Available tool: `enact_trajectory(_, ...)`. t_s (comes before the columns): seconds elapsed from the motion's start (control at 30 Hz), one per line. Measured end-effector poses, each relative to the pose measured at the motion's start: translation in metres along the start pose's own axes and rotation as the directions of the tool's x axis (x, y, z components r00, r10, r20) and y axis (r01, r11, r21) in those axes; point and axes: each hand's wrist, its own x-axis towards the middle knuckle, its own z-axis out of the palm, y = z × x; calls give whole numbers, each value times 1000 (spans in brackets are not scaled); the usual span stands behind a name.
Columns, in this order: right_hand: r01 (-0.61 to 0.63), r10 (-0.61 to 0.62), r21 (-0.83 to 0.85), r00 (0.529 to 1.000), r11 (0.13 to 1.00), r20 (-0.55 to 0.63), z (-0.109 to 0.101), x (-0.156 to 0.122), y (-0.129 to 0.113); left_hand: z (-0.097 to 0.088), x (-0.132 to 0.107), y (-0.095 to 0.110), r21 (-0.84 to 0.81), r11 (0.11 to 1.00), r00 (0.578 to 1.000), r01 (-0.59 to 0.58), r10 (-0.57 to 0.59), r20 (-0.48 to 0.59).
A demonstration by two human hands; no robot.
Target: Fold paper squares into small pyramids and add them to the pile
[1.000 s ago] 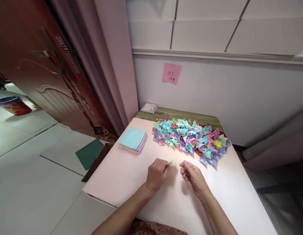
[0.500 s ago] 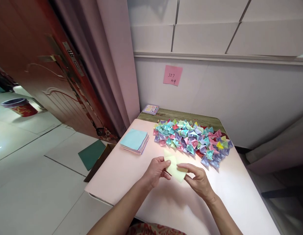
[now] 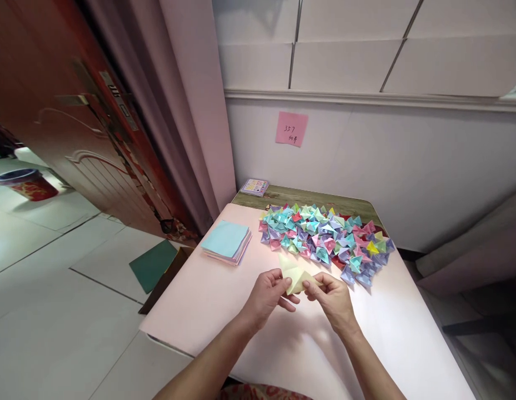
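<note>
A pale yellow sheet of origami paper (image 3: 294,274), partly folded with creases showing, is held above the near part of the table. My left hand (image 3: 268,294) pinches its left side, thumb on top and the other fingers underneath. At the right side, my right hand (image 3: 331,297) grips the paper between thumb and fingers. Just beyond my hands lies a heap of small folded paper pieces (image 3: 324,236) in blue, purple, pink, green and yellow. Left of them sits a stack of square paper sheets (image 3: 226,240) with a light blue one on top.
The table (image 3: 191,303) has a pale pink cover and a wood-grain back strip. A small printed packet (image 3: 255,186) lies at its far left corner. A pink note (image 3: 291,129) is stuck to the wall. A red door (image 3: 86,128), curtain and open box (image 3: 166,278) are on the left.
The yellow paper has gone from a flatter sheet to a more folded, smaller shape. My right hand's thumb now presses on its near right part. The view has shifted slightly.
</note>
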Motion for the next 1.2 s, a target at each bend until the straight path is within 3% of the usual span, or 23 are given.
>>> enact_trajectory(0.13, -26, 23, -42, 997, 999, -70, 6, -3, -1, 3, 0, -3, 40, 999, 1000, -9, 10, -21)
enact_trajectory(0.27, -45, 51, 51, 991, 998, -126, 7, -3, -1, 2, 4, -9, 18, 1000, 998, 5, -3, -66)
enact_trajectory(0.43, -147, 156, 186, 987, 971, -35, 3, -4, -6, -5, 7, -13, -37, 999, 997, 24, -27, -77)
enact_trajectory(0.53, -154, 160, 198, 987, 968, -16, 0, -9, -11, -10, 7, -13, -37, 999, 997, 38, -40, -64)
enact_trajectory(0.7, -134, 126, 159, 990, 978, 61, -9, -13, -22, -17, 7, -11, -53, 998, 995, 31, -26, 97)
enact_trajectory(0.93, -255, 204, 253, 956, 933, 211, -1, -11, -32, -15, 5, -11, -180, 980, 951, 89, -30, 307)
enact_trajectory(1.2, -295, 224, 256, 935, 921, 274, 6, -14, -38, -15, 1, -5, -157, 982, 924, 107, -40, 380)
